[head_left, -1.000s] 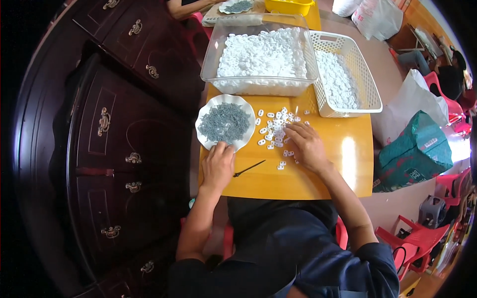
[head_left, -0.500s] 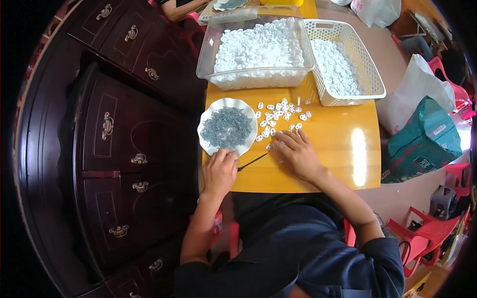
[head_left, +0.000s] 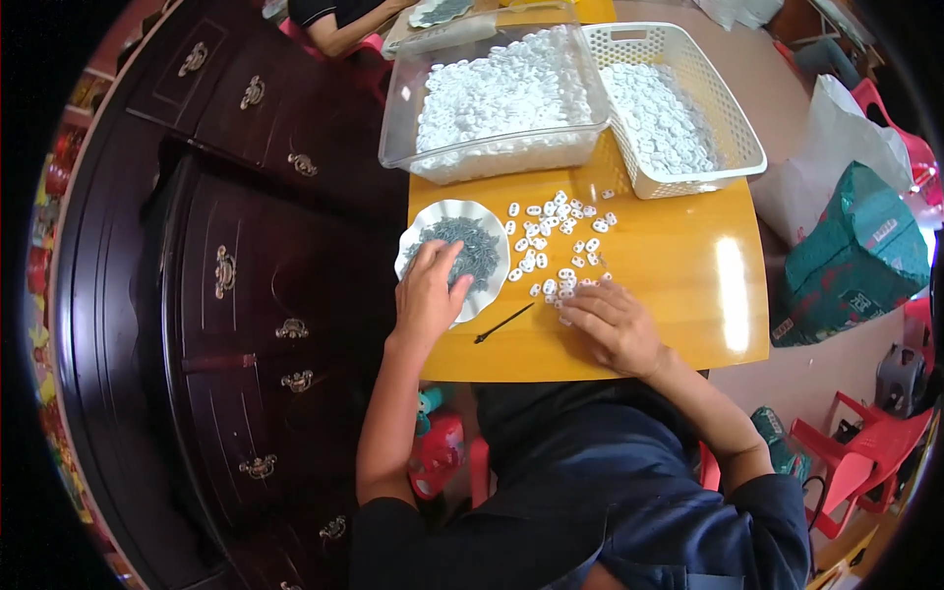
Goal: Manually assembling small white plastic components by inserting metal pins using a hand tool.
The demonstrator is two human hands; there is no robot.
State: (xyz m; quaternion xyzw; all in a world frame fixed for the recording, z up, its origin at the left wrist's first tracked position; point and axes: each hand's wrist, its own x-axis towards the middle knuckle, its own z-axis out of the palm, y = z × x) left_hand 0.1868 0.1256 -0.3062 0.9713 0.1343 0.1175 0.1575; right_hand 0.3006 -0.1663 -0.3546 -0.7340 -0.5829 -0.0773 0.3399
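My left hand (head_left: 425,295) reaches over a white scalloped dish (head_left: 405,241) heaped with small grey screw-like pieces (head_left: 470,236). Its fingertips touch the pile, and the thumb stands apart from the fingers. Palm down on the table's near part, my right hand (head_left: 621,326) has its fingers extended, slightly bent, at the edge of several small white two-hole oval pieces (head_left: 565,285). What lies under those fingertips is partly hidden. Between the hands lies a thin black rod (head_left: 503,323), touched by neither. More white pieces (head_left: 551,218) are scattered farther back.
A clear plastic bin (head_left: 492,157) full of white pieces stands at the table's back, beside a white perforated basket (head_left: 688,183) holding more. Dark drawers (head_left: 246,265) rise at left. A green bag (head_left: 855,265) and red chair (head_left: 865,462) are right. Another person's arm (head_left: 349,29) shows behind.
My left hand has moved from the dish's near rim onto the grey pieces. My right hand has drawn back toward me and slightly right, with some white pieces now gathered nearer.
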